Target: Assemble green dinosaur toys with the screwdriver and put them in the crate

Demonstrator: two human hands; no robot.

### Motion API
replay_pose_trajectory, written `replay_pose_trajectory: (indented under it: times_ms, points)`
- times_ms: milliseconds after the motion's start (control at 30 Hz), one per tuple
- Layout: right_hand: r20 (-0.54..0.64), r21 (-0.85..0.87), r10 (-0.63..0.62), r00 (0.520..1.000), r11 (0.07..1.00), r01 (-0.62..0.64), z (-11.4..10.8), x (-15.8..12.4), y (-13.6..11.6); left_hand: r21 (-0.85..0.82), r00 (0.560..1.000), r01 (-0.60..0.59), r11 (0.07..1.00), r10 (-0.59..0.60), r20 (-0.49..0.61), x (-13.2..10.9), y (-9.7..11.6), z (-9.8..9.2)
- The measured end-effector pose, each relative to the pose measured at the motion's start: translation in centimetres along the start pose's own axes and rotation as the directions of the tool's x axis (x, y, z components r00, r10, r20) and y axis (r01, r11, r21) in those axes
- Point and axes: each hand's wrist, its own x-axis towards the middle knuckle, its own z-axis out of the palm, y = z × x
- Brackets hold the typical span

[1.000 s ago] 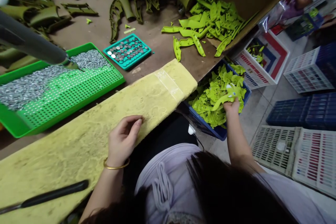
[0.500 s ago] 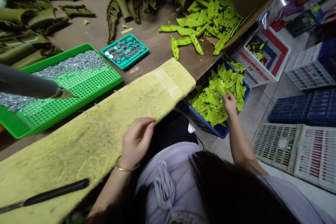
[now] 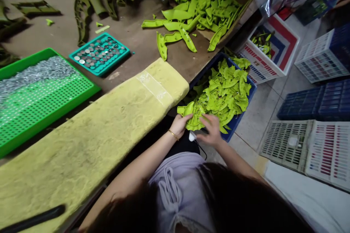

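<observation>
The left hand (image 3: 182, 125) and the right hand (image 3: 210, 129) are both on a bright green plastic piece (image 3: 193, 114), which sits at the near edge of a blue crate (image 3: 237, 123). The left fingers (image 3: 188, 117) are spread a little and hold the piece from the side. The right fingers (image 3: 207, 118) are bent and press on it from the other side, so the hands are close together. Both arms reach forward from the body, and a thin gold bangle (image 3: 172, 134) sits on the left wrist. The blue crate is full of more green pieces (image 3: 224, 93). Just left of the hands lies a long yellow pad (image 3: 82, 145) on the brown bench (image 3: 131, 32). Past it, a green tray with holes (image 3: 51, 94) holds small silver bits (image 3: 35, 71), and a teal tray (image 3: 100, 54) holds round metal buttons. Farther off, green pieces lie in a heap (image 3: 197, 14) on the bench.
</observation>
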Motion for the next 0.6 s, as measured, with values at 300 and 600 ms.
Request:
replay_pose_trajectory:
  times_ms: [300,600]
  points:
    - [0.397,0.443,0.089,0.913,0.853,-0.276,-3.6,12.3,-5.3,-0.068,0.988,-0.154,0.986,0.156,0.017,-8.1,6.4,-2.0]
    - [0.522,0.513,-0.669,0.529,0.742,0.433,3.0,19.0,-17.1,0.053,0.747,-0.520,0.853,0.484,-0.457,-14.5,12.6,-11.4]
